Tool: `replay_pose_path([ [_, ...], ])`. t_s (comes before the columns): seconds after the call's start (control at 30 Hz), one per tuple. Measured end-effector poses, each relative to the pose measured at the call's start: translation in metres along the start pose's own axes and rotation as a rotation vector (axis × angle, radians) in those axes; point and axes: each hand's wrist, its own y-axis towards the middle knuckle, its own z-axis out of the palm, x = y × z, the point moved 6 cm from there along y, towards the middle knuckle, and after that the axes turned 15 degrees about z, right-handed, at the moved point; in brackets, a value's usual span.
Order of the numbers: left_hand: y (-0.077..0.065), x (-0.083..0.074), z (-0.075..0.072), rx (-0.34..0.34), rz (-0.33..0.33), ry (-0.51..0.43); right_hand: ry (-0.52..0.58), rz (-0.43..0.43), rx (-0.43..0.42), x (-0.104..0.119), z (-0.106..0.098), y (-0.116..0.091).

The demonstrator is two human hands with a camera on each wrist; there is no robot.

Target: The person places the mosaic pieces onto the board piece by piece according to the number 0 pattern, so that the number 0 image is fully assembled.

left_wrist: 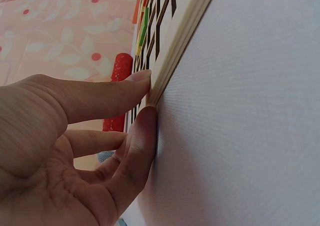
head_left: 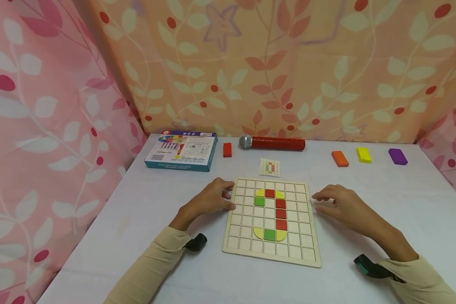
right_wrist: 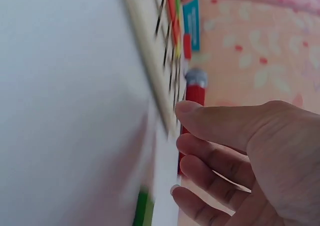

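Note:
A square wooden grid board (head_left: 241, 242) lies on the white table. Red and green square tiles and yellow rounded tiles sit in its cells, forming a partial ring. At the board's left edge my left hand (head_left: 210, 197) pinches the rim; in the left wrist view the thumb (left_wrist: 135, 81) is on top and a finger is against the side. My right hand (head_left: 346, 207) hovers beside the right edge with loosely bent fingers and holds nothing. Whether its fingertips touch the edge is hard to tell. Behind the board lies a small pattern card (head_left: 270, 167).
Along the back are a puzzle box (head_left: 182, 152), a red block (head_left: 227, 150) and a red microphone (head_left: 277, 143). Orange (head_left: 340, 158), yellow (head_left: 363, 155) and purple (head_left: 397, 156) blocks lie at the back right. A green thing (right_wrist: 143, 208) shows low in the right wrist view.

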Motion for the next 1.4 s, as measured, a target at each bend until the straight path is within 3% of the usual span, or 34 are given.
replay_pose_path([
  [0.2,-0.002,-0.001,-0.001,-0.007,-0.01,0.005,-0.053,0.047,-0.034,-0.039,-0.009,-0.016],
  [0.37,-0.002,-0.002,-0.001,-0.014,-0.007,0.001,-0.068,0.083,-0.049,-0.059,-0.014,-0.021],
  [0.8,-0.003,-0.002,-0.001,-0.014,-0.001,0.001,-0.085,0.112,-0.008,-0.066,-0.011,-0.016],
  [1.0,-0.003,-0.002,-0.002,-0.014,0.01,-0.003,-0.046,0.051,-0.014,-0.044,-0.008,-0.011],
  [1.4,-0.002,-0.001,-0.001,-0.01,0.015,-0.008,0.047,-0.072,0.131,0.048,0.025,0.013],
])
